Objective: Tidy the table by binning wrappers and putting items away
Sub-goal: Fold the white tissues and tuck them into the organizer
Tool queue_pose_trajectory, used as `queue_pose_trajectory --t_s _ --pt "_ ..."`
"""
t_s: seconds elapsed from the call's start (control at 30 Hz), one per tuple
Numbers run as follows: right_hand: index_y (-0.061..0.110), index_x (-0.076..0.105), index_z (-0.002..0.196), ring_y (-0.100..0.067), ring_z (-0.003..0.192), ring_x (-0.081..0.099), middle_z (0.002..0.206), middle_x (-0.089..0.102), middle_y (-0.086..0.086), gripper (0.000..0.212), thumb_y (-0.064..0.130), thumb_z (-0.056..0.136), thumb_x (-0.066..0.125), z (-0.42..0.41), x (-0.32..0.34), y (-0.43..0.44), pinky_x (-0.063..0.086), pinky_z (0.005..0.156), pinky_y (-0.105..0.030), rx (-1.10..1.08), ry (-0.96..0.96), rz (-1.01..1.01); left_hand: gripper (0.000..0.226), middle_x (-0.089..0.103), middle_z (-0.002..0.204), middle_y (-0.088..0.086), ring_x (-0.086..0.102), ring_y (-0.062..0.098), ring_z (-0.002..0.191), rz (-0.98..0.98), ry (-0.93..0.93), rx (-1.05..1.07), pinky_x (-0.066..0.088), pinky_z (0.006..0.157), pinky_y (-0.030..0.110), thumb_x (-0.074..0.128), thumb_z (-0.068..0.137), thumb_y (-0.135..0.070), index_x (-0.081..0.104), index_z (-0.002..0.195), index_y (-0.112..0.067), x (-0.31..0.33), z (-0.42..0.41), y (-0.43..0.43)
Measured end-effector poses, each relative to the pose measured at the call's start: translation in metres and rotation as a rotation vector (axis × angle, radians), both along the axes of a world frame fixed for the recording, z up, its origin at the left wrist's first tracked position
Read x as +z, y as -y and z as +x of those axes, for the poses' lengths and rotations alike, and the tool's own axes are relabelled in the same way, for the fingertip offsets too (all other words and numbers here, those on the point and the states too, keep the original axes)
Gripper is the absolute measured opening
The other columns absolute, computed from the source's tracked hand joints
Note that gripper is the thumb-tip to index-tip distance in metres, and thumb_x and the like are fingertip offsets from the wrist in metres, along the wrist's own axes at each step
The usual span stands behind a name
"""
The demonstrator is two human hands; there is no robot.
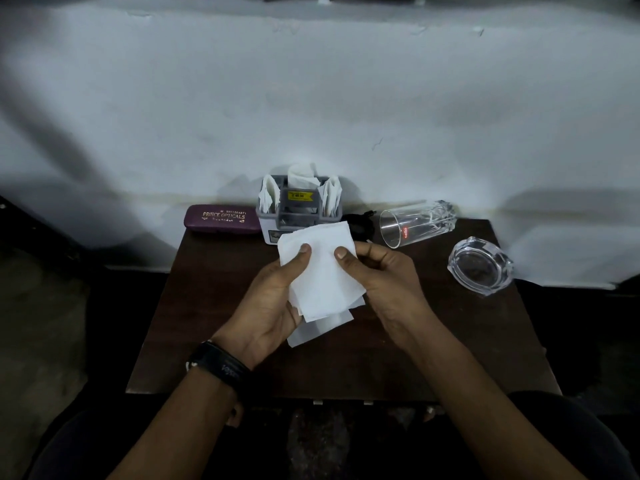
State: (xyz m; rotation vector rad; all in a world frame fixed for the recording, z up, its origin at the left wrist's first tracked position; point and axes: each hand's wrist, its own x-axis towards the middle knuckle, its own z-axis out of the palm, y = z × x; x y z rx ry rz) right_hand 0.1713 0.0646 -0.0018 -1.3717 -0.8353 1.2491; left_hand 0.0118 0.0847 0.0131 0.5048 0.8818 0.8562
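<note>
Together above table (pixel 214 327), left hand (pixel 273 299) and right hand (pixel 384 278) each pinching white napkins (pixel 323 271), thumbs on top

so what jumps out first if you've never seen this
The stack of white papers, pinched between the left hand and right hand over the middle of the table. Next, a clear glass lying on its side at the far right, with a glass ashtray nearer, and a maroon spectacle case far left.
</note>
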Motion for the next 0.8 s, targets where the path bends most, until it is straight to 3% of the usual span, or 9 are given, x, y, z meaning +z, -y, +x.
queue_pose_trajectory --t_s 0.3,0.5,0.63,0.8 --pt "0.010 0.076 0.107 -0.018 0.091 0.076 0.098 0.080 -0.004 0.019 0.014 0.088 0.077 -0.015 -0.010 0.001 0.063 0.082 -0.033 -0.211 -0.141 -0.054 0.029 0.076 0.117 0.018 0.076 0.026 0.099 0.127 -0.114 -0.034 0.064 0.082 0.035 0.060 0.097 -0.005 0.067 0.125 0.000 -0.014 0.006 0.003" --pt "0.012 0.077 0.104 -0.017 0.090 0.076 0.098 0.080 -0.003 0.014 0.016 0.090 0.076 -0.015 -0.013 -0.001 0.062 0.079 -0.030 -0.250 -0.096 -0.056 0.021 0.080 0.105 -0.004 0.076 0.017 0.098 0.403 -0.574 0.047 0.063 0.086 0.045 0.072 0.094 -0.018 0.075 0.115 -0.020 -0.026 0.006 0.003" --pt "0.013 0.077 0.105 -0.021 0.096 0.076 0.099 0.080 -0.001 0.014 0.016 0.091 0.075 -0.016 -0.013 0.000 0.062 0.085 -0.038 -0.218 -0.063 -0.031 0.016 0.080 0.102 -0.003 0.076 0.019 0.095 0.407 -0.625 0.105 0.064 0.081 0.052 0.075 0.092 -0.020 0.077 0.108 -0.023 -0.028 0.004 0.002" --pt "0.013 0.076 0.111 -0.016 0.097 0.076 0.102 0.080 0.001 0.019 0.014 0.093 0.073 -0.012 -0.012 0.001 0.062 0.086 -0.034 -0.116 -0.015 0.004 0.015 0.080 0.104 -0.001 0.076 0.020 0.098 0.347 -0.527 0.130 0.065 0.074 0.043 0.076 0.091 -0.022 0.077 0.106 -0.024 -0.024 0.003 0.002"
